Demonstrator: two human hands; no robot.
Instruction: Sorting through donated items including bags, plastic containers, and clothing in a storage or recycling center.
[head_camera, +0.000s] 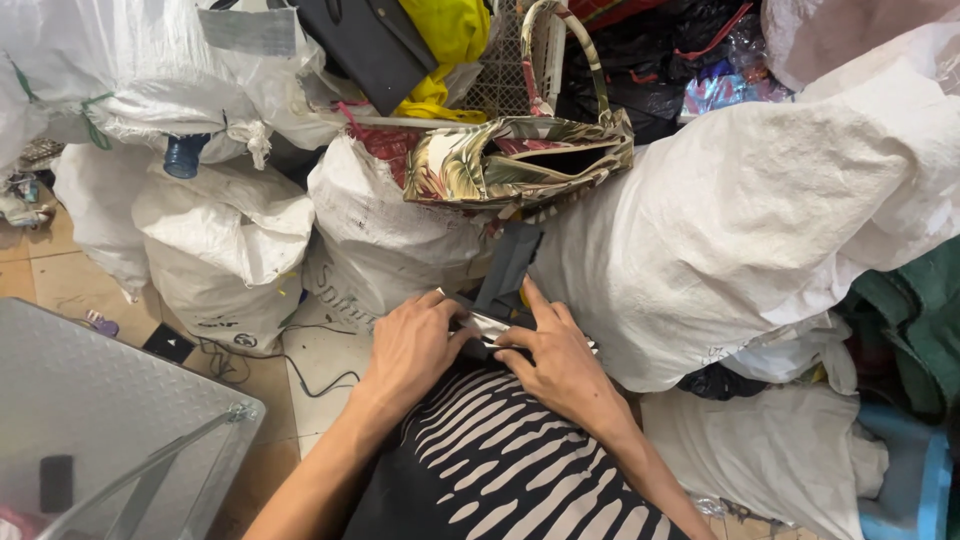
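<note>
Left hand (415, 345) and right hand (555, 360), fingers curled, pinch a small grey-and-silver flat object (490, 325) at 12 o'clock of the black white-striped fabric (500, 450); likely risk: the thin piece slipping from fingertip grip

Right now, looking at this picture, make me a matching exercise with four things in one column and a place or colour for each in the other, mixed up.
Things:
1. floral handbag
2. black-and-white striped bag
3. yellow cloth
4. metal table

Descriptions:
A. lower left corner
B. under the left hand and right hand
C. top of frame, behind the sacks
D. on top of a white sack

Pairs: 1-D, 2-B, 3-C, 4-A
</note>
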